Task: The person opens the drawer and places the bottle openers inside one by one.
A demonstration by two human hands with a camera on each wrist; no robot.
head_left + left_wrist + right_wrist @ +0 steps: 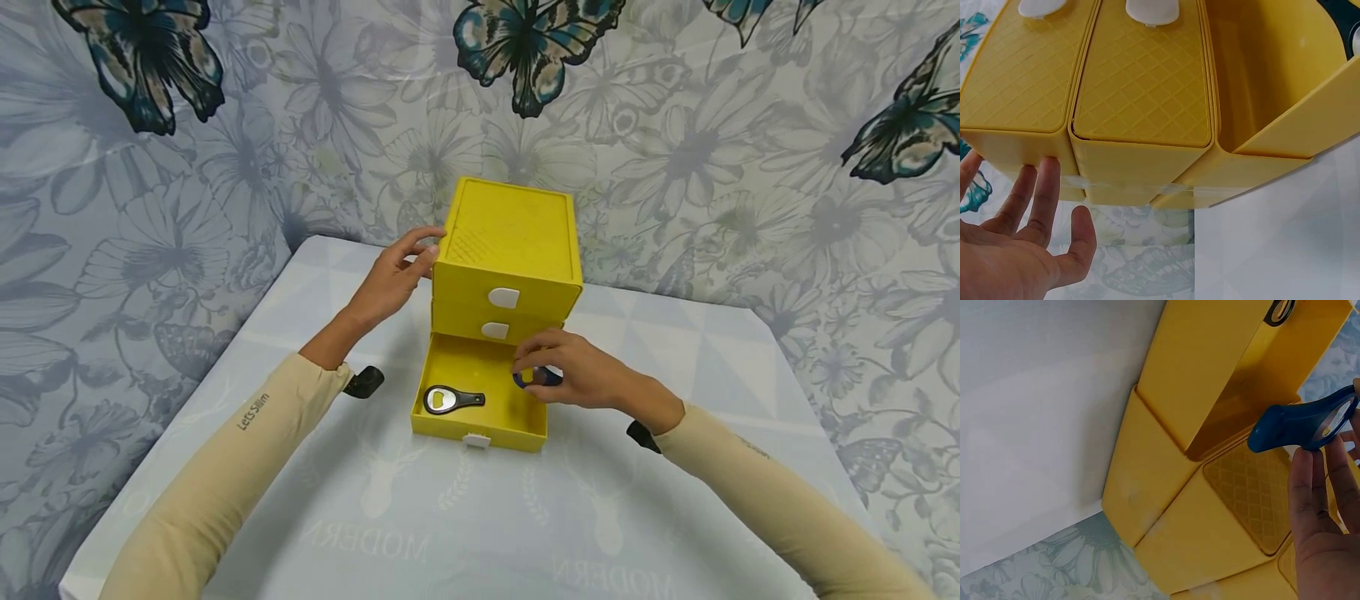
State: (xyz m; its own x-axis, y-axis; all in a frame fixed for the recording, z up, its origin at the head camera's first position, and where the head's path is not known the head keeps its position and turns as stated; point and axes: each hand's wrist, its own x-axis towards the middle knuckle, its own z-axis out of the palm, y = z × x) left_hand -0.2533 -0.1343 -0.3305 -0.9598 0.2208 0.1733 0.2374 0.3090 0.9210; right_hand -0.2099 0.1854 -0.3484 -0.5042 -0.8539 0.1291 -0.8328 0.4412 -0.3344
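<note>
A yellow three-drawer box (513, 233) stands on the table with its bottom drawer (468, 358) pulled out. Inside that drawer, toward the left, lies a black-handled bottle opener (454, 399) with a silver head. My right hand (581, 367) is over the right part of the drawer and pinches a blue bottle opener (1291, 425) by its ring end, the handle pointing away from the fingers. With its fingertips, my left hand (390, 283) touches the left side of the box near the top; its fingers are spread and fairly straight in the left wrist view.
White tabs mark the drawer fronts, such as the top tab (503, 297); the upper two drawers are closed. A pale patterned cloth (465, 517) covers the table. Behind it hangs a floral backdrop (675, 167) with butterflies.
</note>
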